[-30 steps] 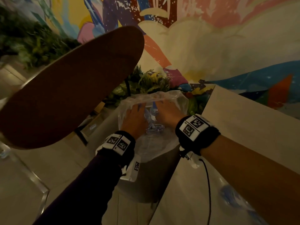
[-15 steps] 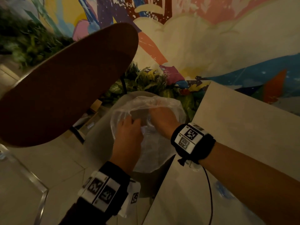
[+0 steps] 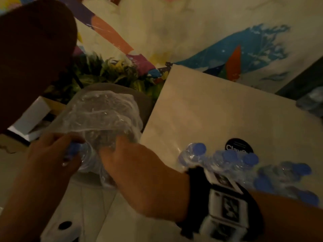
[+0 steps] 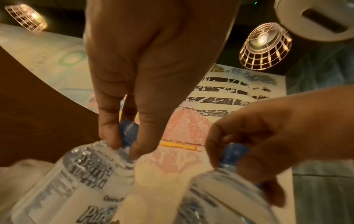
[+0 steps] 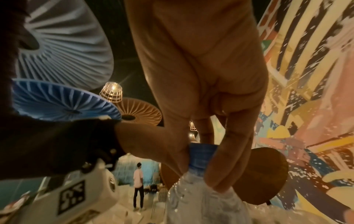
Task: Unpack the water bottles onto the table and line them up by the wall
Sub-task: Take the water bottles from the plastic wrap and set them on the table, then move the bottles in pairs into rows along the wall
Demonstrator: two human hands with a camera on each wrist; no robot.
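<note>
Now pinching one bottle by its blue cap with left hand, another bottle likewise with right hand, probably for a clean lift out of plastic wrap; more bottles near right on table.

Two hands, left and right, each with one bottle, so two bottles out. One crumpled wrap. One counter with a pack on it, roughly eight blue caps showing, too blurry to count exactly.
</note>
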